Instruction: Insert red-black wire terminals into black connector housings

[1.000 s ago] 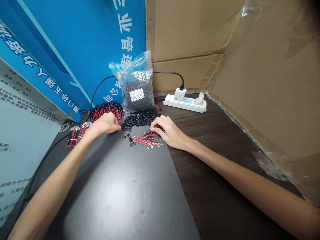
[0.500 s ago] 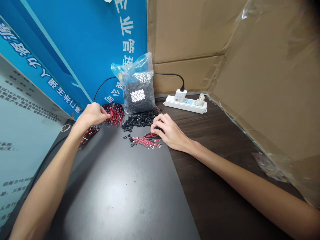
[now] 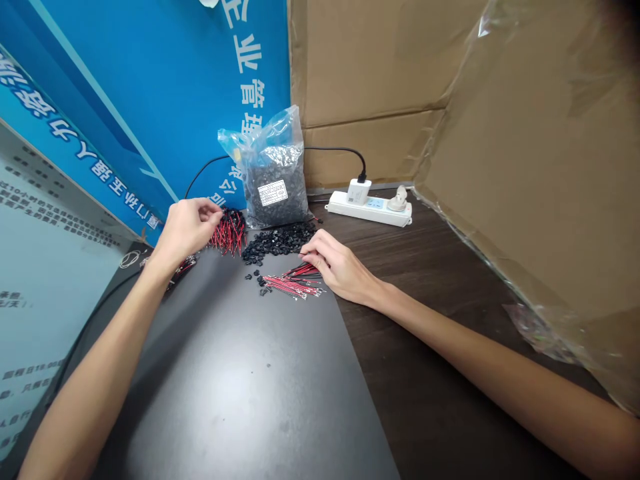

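Observation:
My left hand point(image 3: 187, 227) is at the left edge of a pile of red and black wires with black ends point(image 3: 230, 233). Its thumb and fingers are curled together, and what they hold, if anything, is hidden. At the right, my right hand point(image 3: 340, 267) has its fingertips pinched beside the heap of small black plastic parts point(image 3: 280, 241), and whatever is in the pinch is too small to name. Under and beside that hand lie loose red and black wires point(image 3: 293, 285) with bare silvery ends. More wires point(image 3: 183, 267) lie partly behind my left wrist.
A clear plastic bag of black parts point(image 3: 277, 193) with a white label stands behind the heap. A white power strip point(image 3: 370, 210) with a plugged-in adapter point(image 3: 359, 191) is at the back right. Cardboard point(image 3: 370, 73) and a blue printed panel point(image 3: 165, 80) enclose the grey mat point(image 3: 240, 380).
My left hand has lifted slightly, its fingers curling more at the wire pile. My right hand's fingers have drawn together into a tighter pinch. The view has shifted slightly.

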Demonstrator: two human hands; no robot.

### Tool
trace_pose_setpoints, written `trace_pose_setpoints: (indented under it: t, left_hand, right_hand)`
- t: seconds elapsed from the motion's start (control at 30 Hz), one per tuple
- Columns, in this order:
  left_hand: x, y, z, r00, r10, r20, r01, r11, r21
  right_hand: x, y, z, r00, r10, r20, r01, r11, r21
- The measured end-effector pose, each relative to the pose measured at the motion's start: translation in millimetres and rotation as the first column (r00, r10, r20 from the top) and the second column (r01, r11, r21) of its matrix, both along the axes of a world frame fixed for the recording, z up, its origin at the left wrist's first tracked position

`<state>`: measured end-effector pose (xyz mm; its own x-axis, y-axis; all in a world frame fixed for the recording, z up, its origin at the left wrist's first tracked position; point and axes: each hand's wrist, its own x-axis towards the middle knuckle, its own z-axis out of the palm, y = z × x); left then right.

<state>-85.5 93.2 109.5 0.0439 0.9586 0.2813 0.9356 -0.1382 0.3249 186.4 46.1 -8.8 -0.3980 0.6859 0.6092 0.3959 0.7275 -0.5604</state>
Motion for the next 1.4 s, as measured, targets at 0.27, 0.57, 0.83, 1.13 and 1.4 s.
trace_pose_setpoints:
  t: [0.27, 0.57, 0.83, 1.13, 1.4]
  left_hand:
    - [62, -23, -60.7, 0.759, -0.302, 0.576, 0.454, 0.88, -0.137]
    - [76, -35, -95.7, 0.705, -0.262, 0.659, 0.301, 0.952, 0.056]
    - [81, -45, -104.5, 0.756, -0.448, 0.477, 0.294, 0.884, 0.365]
    - [81, -46, -106.1, 0.694, -0.519, 0.498, 0.347, 0.848, 0.4]
    - [80, -47, -104.1, 0.73, -0.526, 0.436, 0.365, 0.84, 0.402]
  right_hand:
    - [-1, 4, 0.0, 0.977, -0.075, -0.199, 0.063, 0.996, -0.065]
    - [-2, 2, 5.4, 0.926, -0.163, -0.34, 0.081, 0.967, -0.242]
    - [0, 8, 0.4, 0.905, -0.123, -0.408, 0.007, 0.962, -0.274]
    - [1, 6, 0.1, 0.985, -0.035, -0.169, 0.04, 0.999, 0.024]
    - [-1, 2, 0.0, 0.996, -0.06, -0.069, 0.071, 0.982, 0.175]
